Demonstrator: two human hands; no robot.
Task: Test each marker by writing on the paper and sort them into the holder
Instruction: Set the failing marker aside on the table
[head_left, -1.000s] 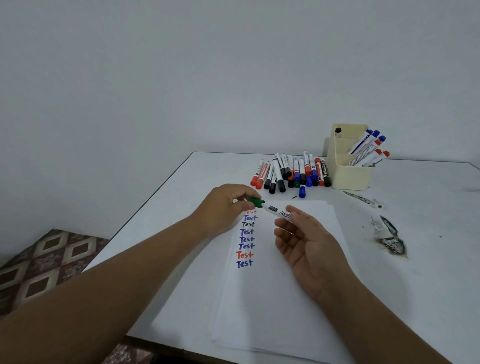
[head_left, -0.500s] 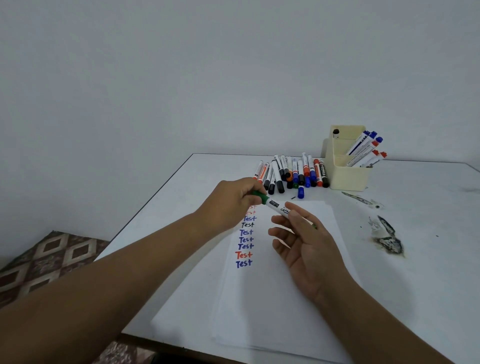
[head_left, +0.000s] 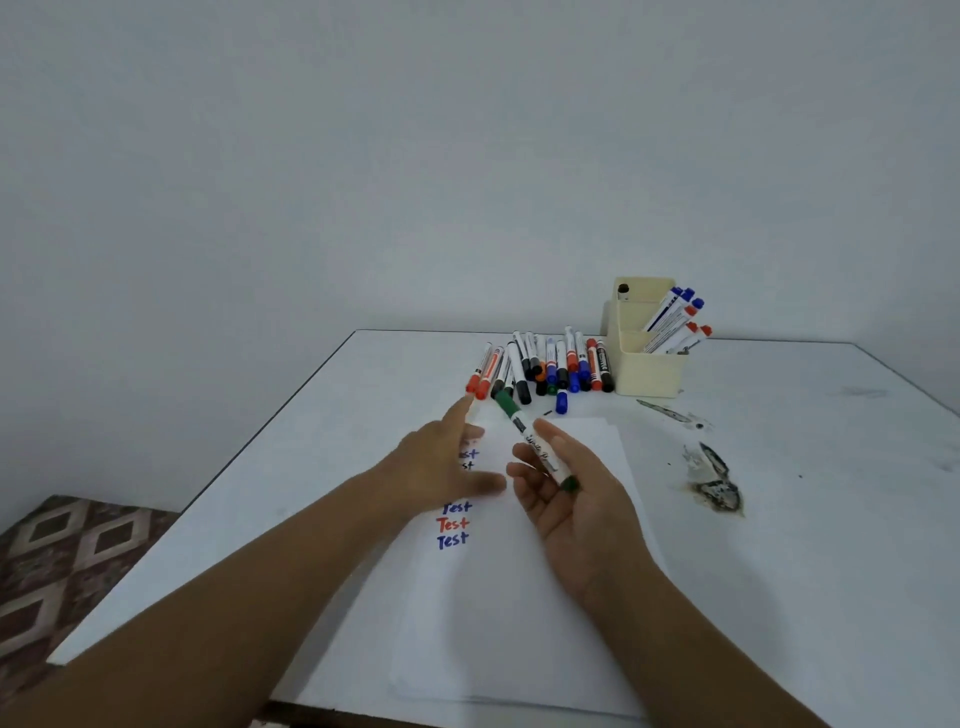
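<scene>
R hand (head_left: 576, 499) fingers (head_left: 550, 441) curl round a green marker (head_left: 535, 441), white barrel w/ black script, green cap on & green butt end, held tilted above the paper (head_left: 519, 597). L hand (head_left: 447, 467) blurred, fingers spread, holding nothing, over the "Test" lines. Loose markers (head_left: 545, 364) lie beside the cream holder (head_left: 649, 364) at the counter (head_left: 805, 519) back

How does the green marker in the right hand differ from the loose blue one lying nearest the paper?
The green marker is held off the table in the right hand, tilted; the blue marker lies on the table untouched. The green marker shows its full white barrel; of the blue one only a short blue part shows. The green is apart from the pile; the blue lies at its edge. Both look capped.
</scene>
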